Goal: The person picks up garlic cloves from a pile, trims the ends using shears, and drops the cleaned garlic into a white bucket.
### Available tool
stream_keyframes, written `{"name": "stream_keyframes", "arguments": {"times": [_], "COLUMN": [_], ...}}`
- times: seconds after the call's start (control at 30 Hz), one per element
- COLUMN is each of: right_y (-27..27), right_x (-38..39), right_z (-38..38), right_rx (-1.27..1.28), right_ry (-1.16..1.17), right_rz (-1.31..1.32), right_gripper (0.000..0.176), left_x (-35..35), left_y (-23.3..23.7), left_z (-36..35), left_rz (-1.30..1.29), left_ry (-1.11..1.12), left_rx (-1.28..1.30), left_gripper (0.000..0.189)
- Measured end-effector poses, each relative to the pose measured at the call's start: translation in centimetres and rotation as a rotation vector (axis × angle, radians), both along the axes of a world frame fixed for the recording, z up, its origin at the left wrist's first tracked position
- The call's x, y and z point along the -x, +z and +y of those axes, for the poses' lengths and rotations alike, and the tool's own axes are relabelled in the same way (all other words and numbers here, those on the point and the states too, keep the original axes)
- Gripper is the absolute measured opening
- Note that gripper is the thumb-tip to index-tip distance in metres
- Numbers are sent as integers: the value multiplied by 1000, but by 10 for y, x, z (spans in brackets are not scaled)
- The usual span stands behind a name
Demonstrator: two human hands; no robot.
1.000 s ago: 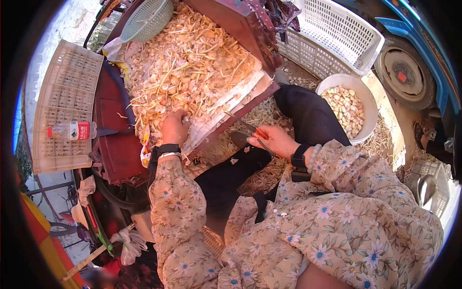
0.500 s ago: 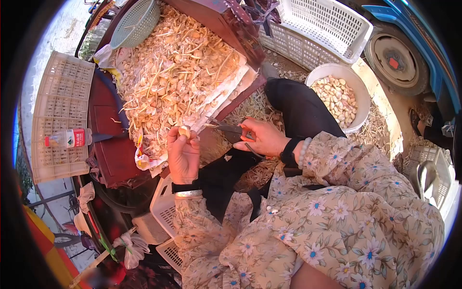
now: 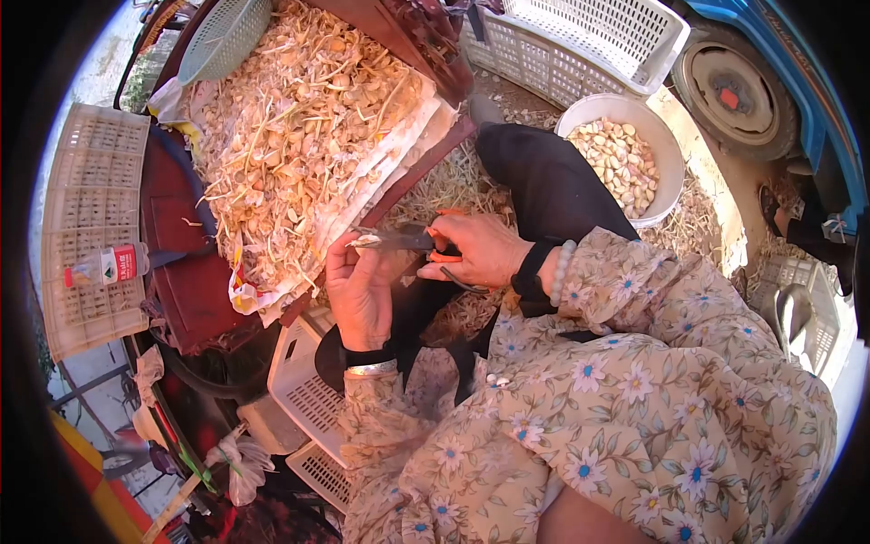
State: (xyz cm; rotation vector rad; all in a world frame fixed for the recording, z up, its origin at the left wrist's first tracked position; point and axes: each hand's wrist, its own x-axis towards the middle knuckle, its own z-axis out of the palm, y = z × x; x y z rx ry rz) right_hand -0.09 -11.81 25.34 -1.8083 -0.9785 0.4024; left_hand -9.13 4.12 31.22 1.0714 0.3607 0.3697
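Between the fingertips of my left hand (image 3: 362, 299) is a small pale garlic clove (image 3: 365, 240), partly covered by the fingers. My right hand (image 3: 489, 252) is closed round the orange handles of a pair of scissors (image 3: 408, 239). Their dark blades reach left to the clove and appear to touch it; whether they are apart cannot be made out. Just beyond both hands lies a heap of garlic skins and dry stalks (image 3: 299, 136) on a white sack sheet (image 3: 381, 172). Peeled-looking garlic cloves (image 3: 616, 163) fill much of a white bucket (image 3: 672, 172) to the right.
A pale green basket (image 3: 227, 41) rests at the heap's far left. White crates stand behind (image 3: 544, 63), at left (image 3: 95, 199) and below my left arm (image 3: 308, 381). A plastic bottle (image 3: 107, 266) lies on the left crate. A blue vehicle's wheel (image 3: 736, 91) is at far right.
The scissors have moved left, their blades now at the clove. My two hands have come closer together, the left shifting right and turning. The whole view has shifted slightly.
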Motion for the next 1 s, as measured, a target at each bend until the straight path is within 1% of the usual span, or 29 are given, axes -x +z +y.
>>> {"name": "stream_keyframes", "arguments": {"times": [0.07, 0.2, 0.33, 0.43, 0.57, 0.63, 0.73, 0.77, 0.83, 0.93, 0.97, 1.0], "right_y": [0, 15, 14, 24, 2, 0, 4, 4, 1, 2, 6, 5], "right_x": [0, 0, 0, -2, 3, 4, 3, 3, 2, -6, -9, -10], "right_z": [-1, -6, -5, -8, -4, -4, -4, -4, -2, 2, -2, -1], "right_rx": [29, 63, 111, 182, 47, 24, 178, 156, 107, 111, 94, 67], "right_ry": [18, 6, 27, 47, 28, 33, 92, 73, 37, -67, -87, -81], "right_rz": [-18, -80, -105, -60, -105, -126, -34, 21, 129, 403, 388, 454], "right_gripper": [53, 53, 55, 54, 52, 51, 52, 51, 51, 49, 49, 50], "left_x": [0, 6, 11, 13, 14, 16, 18, 19, 21, 25, 28, 27], "left_y": [0, 6, 5, 4, 4, 1, 2, 2, -2, 3, -1, 3], "left_z": [-3, -9, -7, -7, -4, -4, -16, -20, -20, -10, 2, 12], "left_rz": [37, 20, 21, 48, 90, 78, 126, 153, 71, 6, -40, -83], "left_ry": [43, 50, 50, 57, 78, 75, 38, 20, -25, -35, -56, -80], "left_rx": [-36, -37, -66, -86, -103, -38, 51, 80, 248, 511, 601, 691], "left_gripper": [25, 25, 24, 24, 24, 24, 23, 23, 21, 16, 16, 16]}}
